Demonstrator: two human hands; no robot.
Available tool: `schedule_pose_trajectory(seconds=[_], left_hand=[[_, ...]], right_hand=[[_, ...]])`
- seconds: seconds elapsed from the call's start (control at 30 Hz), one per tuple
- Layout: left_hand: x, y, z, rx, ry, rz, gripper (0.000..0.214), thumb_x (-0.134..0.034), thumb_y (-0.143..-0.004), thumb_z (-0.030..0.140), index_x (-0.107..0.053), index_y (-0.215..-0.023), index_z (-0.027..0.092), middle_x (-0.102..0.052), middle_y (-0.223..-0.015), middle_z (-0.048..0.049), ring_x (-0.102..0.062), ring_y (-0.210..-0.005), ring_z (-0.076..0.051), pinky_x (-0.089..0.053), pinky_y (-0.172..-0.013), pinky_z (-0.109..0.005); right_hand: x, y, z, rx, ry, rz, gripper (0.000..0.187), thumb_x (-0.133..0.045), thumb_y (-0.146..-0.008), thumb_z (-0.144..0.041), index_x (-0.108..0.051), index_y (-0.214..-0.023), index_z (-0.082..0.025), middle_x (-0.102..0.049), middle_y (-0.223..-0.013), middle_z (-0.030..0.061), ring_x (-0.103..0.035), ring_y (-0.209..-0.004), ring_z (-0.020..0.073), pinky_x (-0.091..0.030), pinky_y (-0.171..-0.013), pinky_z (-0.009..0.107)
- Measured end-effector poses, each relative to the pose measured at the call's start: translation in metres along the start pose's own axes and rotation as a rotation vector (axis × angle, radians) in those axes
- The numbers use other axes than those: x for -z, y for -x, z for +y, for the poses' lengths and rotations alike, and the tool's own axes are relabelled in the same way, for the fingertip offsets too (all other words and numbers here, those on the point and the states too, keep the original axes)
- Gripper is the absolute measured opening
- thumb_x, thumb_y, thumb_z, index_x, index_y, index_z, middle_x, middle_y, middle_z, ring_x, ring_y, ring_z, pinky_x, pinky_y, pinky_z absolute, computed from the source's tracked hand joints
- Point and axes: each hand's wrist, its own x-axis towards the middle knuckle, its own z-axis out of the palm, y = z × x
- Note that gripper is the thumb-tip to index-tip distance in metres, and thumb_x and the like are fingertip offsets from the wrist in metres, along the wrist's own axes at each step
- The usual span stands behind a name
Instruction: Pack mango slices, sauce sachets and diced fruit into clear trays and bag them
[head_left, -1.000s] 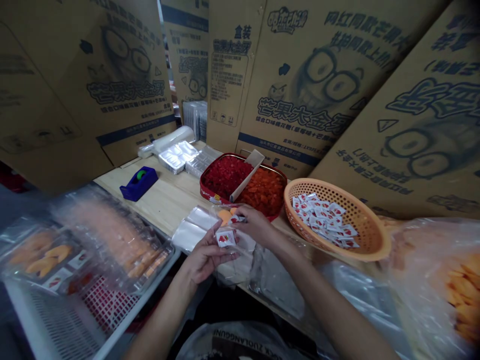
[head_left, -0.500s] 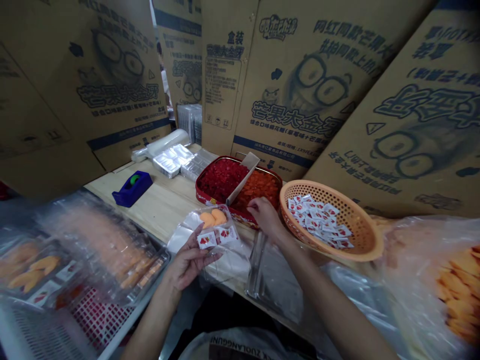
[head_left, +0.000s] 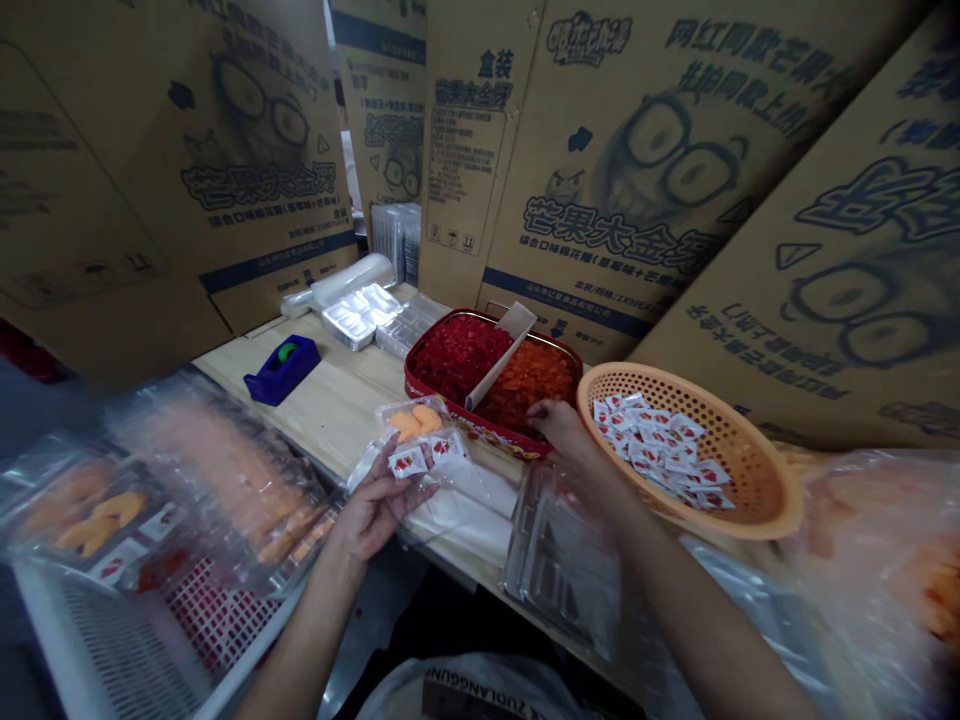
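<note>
My left hand (head_left: 377,512) grips a clear plastic tray (head_left: 474,474) by its near left side, above the table. Orange slices (head_left: 416,422) lie in the tray's far part, and two small white-and-red sachets (head_left: 409,461) sit nearer. My right hand (head_left: 559,424) is at the near right corner of a red tin (head_left: 495,437), fingers pinched together at the orange bits (head_left: 529,380). Whether anything is between those fingertips is hidden. A white divider (head_left: 502,355) separates the orange bits from dark red bits (head_left: 461,355).
An orange basket (head_left: 765,490) of sachets stands right of the tin. Empty clear trays (head_left: 559,560) lie at the table's front edge. At left are a blue tape dispenser (head_left: 281,372) and a white crate (head_left: 56,630) with filled packs. Large cardboard boxes (head_left: 480,220) wall the back.
The view has shifted slightly, moving the scene rightward. My right hand stays at the orange bits, now at the tin's near corner. My left hand still holds the tray.
</note>
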Motion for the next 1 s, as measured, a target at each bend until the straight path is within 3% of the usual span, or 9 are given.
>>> schedule_pose_trajectory(seconds=[0.13, 0.23, 0.4, 0.5, 0.63, 0.83, 1.0], left_hand=[[0.0, -0.003, -0.001, -0.009, 0.009, -0.019, 0.076, -0.053, -0.069, -0.003, -0.031, -0.134, 0.03, -0.061, -0.114, -0.0041, -0.059, -0.103, -0.02, -0.039, -0.098, -0.047], [-0.002, -0.006, -0.002, -0.017, 0.01, -0.025, 0.076, -0.053, -0.069, -0.003, -0.031, -0.133, 0.031, -0.062, -0.113, -0.0036, -0.058, -0.104, -0.02, -0.04, -0.098, -0.046], [-0.004, -0.008, -0.004, -0.024, -0.005, -0.012, 0.076, -0.054, -0.068, -0.004, -0.032, -0.133, 0.031, -0.061, -0.113, -0.0041, -0.059, -0.104, -0.021, -0.041, -0.096, -0.047], [-0.003, -0.008, -0.004, -0.034, -0.01, -0.017, 0.076, -0.054, -0.068, -0.004, -0.033, -0.133, 0.031, -0.061, -0.112, -0.0043, -0.06, -0.101, -0.021, -0.042, -0.096, -0.046], [-0.002, -0.007, -0.003, -0.038, -0.003, -0.015, 0.075, -0.054, -0.068, -0.005, -0.034, -0.132, 0.03, -0.062, -0.111, -0.0039, -0.06, -0.101, -0.02, -0.041, -0.096, -0.047], [0.0, -0.005, -0.002, -0.038, 0.011, -0.035, 0.076, -0.052, -0.068, -0.006, -0.034, -0.132, 0.03, -0.063, -0.11, -0.0032, -0.06, -0.101, -0.019, -0.04, -0.096, -0.047], [0.002, -0.004, -0.003, -0.033, 0.013, -0.033, 0.075, -0.052, -0.069, -0.006, -0.034, -0.132, 0.03, -0.061, -0.114, -0.0033, -0.058, -0.104, -0.02, -0.041, -0.096, -0.047]], right_hand=[[0.01, 0.006, -0.007, -0.042, -0.188, 0.042, 0.003, -0.056, -0.067, -0.016, -0.057, -0.069, -0.018, -0.059, -0.06, -0.0024, -0.055, -0.052, 0.0103, -0.046, -0.05, 0.021], [0.016, 0.017, -0.022, -0.052, -0.295, 0.029, 0.008, -0.058, -0.068, -0.021, -0.058, -0.075, -0.018, -0.062, -0.068, -0.0006, -0.059, -0.058, 0.0109, -0.049, -0.053, 0.022], [0.013, 0.052, -0.057, -0.065, -0.48, -0.211, 0.017, -0.066, -0.062, -0.024, -0.06, -0.077, -0.018, -0.061, -0.064, -0.002, -0.054, -0.051, 0.0085, -0.044, -0.047, 0.02], [0.001, 0.074, -0.074, 0.005, -0.402, -0.384, 0.013, -0.066, -0.061, -0.022, -0.062, -0.072, -0.016, -0.06, -0.061, -0.0035, -0.05, -0.049, 0.0065, -0.042, -0.048, 0.019], [-0.017, 0.091, -0.085, 0.066, -0.258, -0.505, 0.004, -0.062, -0.063, -0.018, -0.062, -0.067, -0.016, -0.057, -0.055, -0.0044, -0.048, -0.048, 0.0075, -0.039, -0.046, 0.019], [-0.027, 0.093, -0.084, 0.139, -0.119, -0.451, 0.007, -0.057, -0.068, -0.015, -0.061, -0.063, -0.017, -0.053, -0.053, -0.0053, -0.047, -0.047, 0.0079, -0.034, -0.047, 0.019], [-0.026, 0.092, -0.084, 0.294, -0.007, -0.385, 0.007, -0.058, -0.068, -0.014, -0.06, -0.062, -0.017, -0.054, -0.058, -0.0042, -0.048, -0.056, 0.0086, -0.033, -0.053, 0.019]])
